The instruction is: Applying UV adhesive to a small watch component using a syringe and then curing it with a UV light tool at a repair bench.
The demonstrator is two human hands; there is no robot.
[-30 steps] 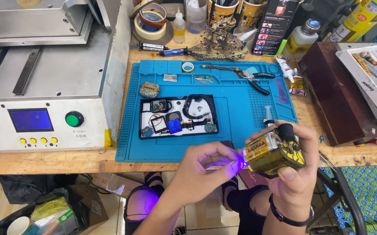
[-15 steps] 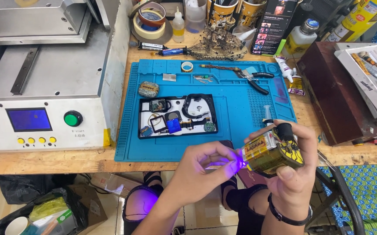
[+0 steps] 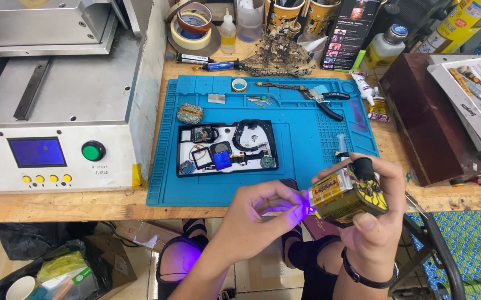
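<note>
Below the bench edge, the right hand [image 3: 373, 222] grips a yellow-and-black lamp [image 3: 347, 194] casting violet light onto a tiny part, too small to identify, pinched in the left hand [image 3: 251, 219], while a black tray [image 3: 226, 171] on the blue mat [image 3: 307, 139] holds small watch parts.

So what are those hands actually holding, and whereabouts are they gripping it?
The right hand wraps a yellow-and-black lamp around its body, shining violet light. The left hand pinches something small at its fingertips in the glow; what it is cannot be told.
</note>
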